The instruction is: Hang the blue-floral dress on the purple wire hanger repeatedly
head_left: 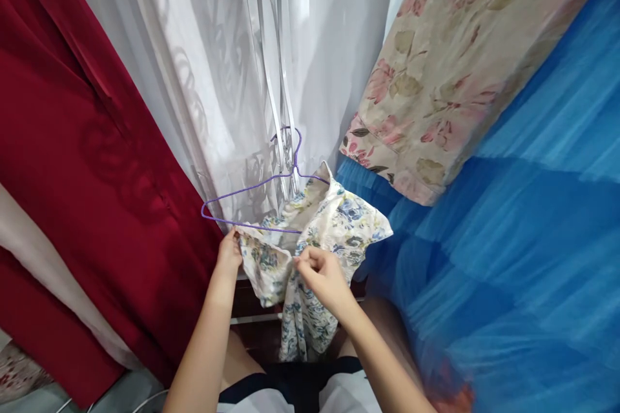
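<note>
A white garment with a blue flower print [334, 222] hangs partly over a purple wire hanger [252, 192] in front of me. My left hand [229, 251] is closed on the garment's left edge, right at the hanger's lower bar. My right hand [323, 276] pinches the cloth near the garment's middle, fingers pressed together. The garment's lower part droops down between my knees. The hanger's hook [296, 142] points up against the white curtain.
A sheer white curtain [232, 58] hangs straight ahead. A dark red curtain [82, 161] fills the left side. A floral pink-and-beige cloth [460, 58] and blue netting [533, 239] crowd the right. My lap in dark shorts [290, 387] is at the bottom.
</note>
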A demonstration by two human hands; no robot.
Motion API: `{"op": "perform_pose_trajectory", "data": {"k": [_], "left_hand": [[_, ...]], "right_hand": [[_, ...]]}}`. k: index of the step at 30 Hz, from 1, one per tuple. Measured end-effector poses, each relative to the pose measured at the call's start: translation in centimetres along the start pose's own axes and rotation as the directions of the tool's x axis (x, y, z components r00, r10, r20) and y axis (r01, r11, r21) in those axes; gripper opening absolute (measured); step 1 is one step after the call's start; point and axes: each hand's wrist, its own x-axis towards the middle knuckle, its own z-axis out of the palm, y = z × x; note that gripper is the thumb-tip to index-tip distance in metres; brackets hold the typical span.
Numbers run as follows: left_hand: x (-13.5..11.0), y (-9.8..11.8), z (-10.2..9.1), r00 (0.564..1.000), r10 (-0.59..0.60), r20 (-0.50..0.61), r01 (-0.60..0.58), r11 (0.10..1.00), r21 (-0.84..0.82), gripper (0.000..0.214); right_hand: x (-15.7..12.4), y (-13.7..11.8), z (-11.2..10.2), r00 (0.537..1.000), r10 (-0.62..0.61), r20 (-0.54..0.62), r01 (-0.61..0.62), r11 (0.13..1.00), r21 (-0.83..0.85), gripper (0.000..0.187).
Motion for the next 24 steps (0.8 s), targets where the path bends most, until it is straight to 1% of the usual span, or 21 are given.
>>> {"op": "perform_pose_trajectory", "data": {"k": [1,2,3,4,5,6,8,10,12,14,15,16,17,18,19,20,21,22,23,24], "left_hand": [[-0.6,-0.9,-0.2,0.998,-0.046,0.038,0.046,0.999,-0.006,0.016],[-1.3,-1.7,-0.4,0.993,-0.084,0.08,0.085,0.996,-0.012,0.013],[-2.2,-2.4,-0.7,0.986,-0.116,0.121,0.118,0.993,-0.016,0.01],[-3.1,-2.9,-0.9,0.975,-0.143,0.171,0.149,0.989,-0.02,0.005],[-4.1,-3.3,-1.0,0.958,-0.167,0.235,0.178,0.984,-0.026,0.002],[-5.2,-3.7,-1.1,0.934,-0.187,0.304,0.207,0.978,-0.036,0.005],[-7.5,-4.4,-1.2,0.873,-0.214,0.439,0.266,0.962,-0.061,0.011],[-9.8,-5.1,-1.0,0.821,-0.218,0.528,0.311,0.946,-0.093,0.013],[-11.9,-5.4,-0.5,0.801,-0.2,0.564,0.322,0.938,-0.125,0.013],[-13.7,-5.5,0.1,0.788,-0.152,0.596,0.289,0.947,-0.14,0.012],[-14.6,-5.4,0.4,0.779,-0.126,0.614,0.253,0.96,-0.124,0.011],[-15.5,-5.2,0.8,0.766,-0.105,0.634,0.201,0.976,-0.081,0.012],[-16.4,-5.1,1.2,0.748,-0.088,0.657,0.131,0.991,-0.016,0.013],[-17.2,-4.9,1.6,0.725,-0.075,0.685,0.046,0.997,0.062,0.015],[-18.1,-4.7,2.0,0.696,-0.063,0.715,-0.051,0.989,0.136,0.017],[-18.9,-4.4,2.4,0.667,-0.048,0.744,-0.152,0.968,0.199,0.018],[-19.7,-4.2,2.7,0.637,-0.032,0.77,-0.252,0.935,0.248,0.018],[-20.3,-3.9,3.0,0.609,-0.016,0.793,-0.346,0.894,0.285,0.019],[-20.8,-3.6,3.1,0.585,-0.007,0.811,-0.43,0.845,0.318,0.019],[-21.1,-3.2,3.2,0.565,-0.007,0.825,-0.502,0.79,0.351,0.019]], "right_hand": [[-0.2,0.6,-1.0,0.999,0.011,-0.035,-0.01,1.0,0.021,0.027],[-0.6,1.4,-2.2,0.995,0.025,-0.093,-0.022,0.999,0.039,0.027],[-1.0,2.2,-3.5,0.985,0.044,-0.167,-0.036,0.998,0.047,0.027],[-1.4,3.2,-4.9,0.964,0.063,-0.26,-0.052,0.997,0.05,0.027],[-2.0,4.1,-6.3,0.933,0.084,-0.35,-0.071,0.996,0.049,0.029],[-2.6,5.1,-7.5,0.905,0.099,-0.413,-0.089,0.995,0.044,0.032],[-3.9,6.9,-9.5,0.865,0.128,-0.484,-0.129,0.991,0.031,0.035],[-4.8,8.1,-10.6,0.847,0.153,-0.509,-0.17,0.985,0.013,0.034],[-5.3,8.7,-10.8,0.82,0.156,-0.551,-0.191,0.981,-0.006,0.029],[-5.5,8.2,-10.4,0.781,0.123,-0.612,-0.179,0.983,-0.03,0.029],[-5.5,7.6,-10.0,0.783,0.101,-0.614,-0.165,0.985,-0.048,0.03],[-5.5,6.8,-9.5,0.811,0.086,-0.579,-0.152,0.986,-0.066,0.031],[-5.6,5.7,-8.9,0.86,0.081,-0.504,-0.137,0.988,-0.076,0.032],[-5.8,4.5,-8.2,0.915,0.089,-0.394,-0.128,0.989,-0.073,0.036],[-6.0,3.4,-7.5,0.958,0.111,-0.263,-0.129,0.99,-0.05,0.04],[-6.3,2.4,-6.7,0.978,0.144,-0.149,-0.146,0.989,-0.005,0.043],[-6.5,1.5,-6.0,0.981,0.184,-0.055,-0.181,0.981,0.065,0.046],[-6.8,0.9,-5.2,0.974,0.226,0.015,-0.226,0.962,0.155,0.049],[-7.0,0.6,-4.6,0.96,0.268,0.079,-0.28,0.925,0.258,0.053],[-7.2,0.5,-3.9,0.943,0.304,0.137,-0.333,0.87,0.363,0.058]]}}
